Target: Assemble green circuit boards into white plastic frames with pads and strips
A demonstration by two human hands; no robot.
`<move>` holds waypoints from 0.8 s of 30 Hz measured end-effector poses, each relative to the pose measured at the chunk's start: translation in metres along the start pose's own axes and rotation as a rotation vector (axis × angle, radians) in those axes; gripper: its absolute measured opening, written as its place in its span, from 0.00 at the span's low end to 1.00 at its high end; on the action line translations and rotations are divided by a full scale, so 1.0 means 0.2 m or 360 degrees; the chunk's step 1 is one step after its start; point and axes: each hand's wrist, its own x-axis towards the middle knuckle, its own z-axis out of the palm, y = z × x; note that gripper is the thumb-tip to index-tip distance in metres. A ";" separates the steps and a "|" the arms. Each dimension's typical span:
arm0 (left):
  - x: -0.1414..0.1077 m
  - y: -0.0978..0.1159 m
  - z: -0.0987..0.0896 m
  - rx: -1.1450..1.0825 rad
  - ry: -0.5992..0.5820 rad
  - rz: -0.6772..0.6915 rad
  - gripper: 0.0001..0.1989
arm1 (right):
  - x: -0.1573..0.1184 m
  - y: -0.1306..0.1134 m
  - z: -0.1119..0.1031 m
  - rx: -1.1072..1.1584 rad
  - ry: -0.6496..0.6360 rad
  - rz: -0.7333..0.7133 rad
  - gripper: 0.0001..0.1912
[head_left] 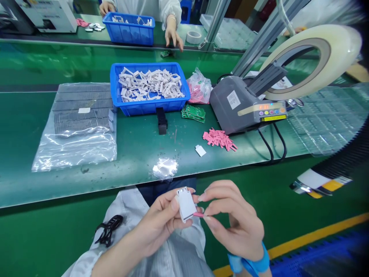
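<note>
Low in the head view, over my lap, my left hand (165, 217) grips a small white rectangular part (186, 204) between thumb and fingers. My right hand (235, 219), with a blue band at its wrist, pinches a thin pink strip (198, 214) at the white part's lower right edge. The strip's far end meets the white part; how far it reaches in is hidden. On the bench above lie a pile of pink pieces (219, 139), a single white piece (200, 150) and a clear plastic piece (165, 168).
A blue bin (184, 90) of white frames stands behind, near green circuit boards (193, 113). A tape dispenser (239, 107) is right, a bagged stack (83, 115) left. A black hose nozzle (319, 182) hangs at right. Across the bench is another person's hand (173, 36).
</note>
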 end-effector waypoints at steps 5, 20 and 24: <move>0.00 0.00 -0.02 0.0053 -0.0022 0.0008 0.15 | 0.00 -0.01 -0.02 -0.0076 -0.0048 -0.0026 0.03; -0.01 0.01 -0.01 0.0124 -0.0181 0.0062 0.16 | 0.03 -0.07 -0.02 -0.0254 0.0001 -0.0218 0.05; -0.01 0.01 -0.02 0.0142 -0.0184 0.0073 0.15 | 0.02 -0.06 -0.03 -0.0187 0.0188 -0.0252 0.04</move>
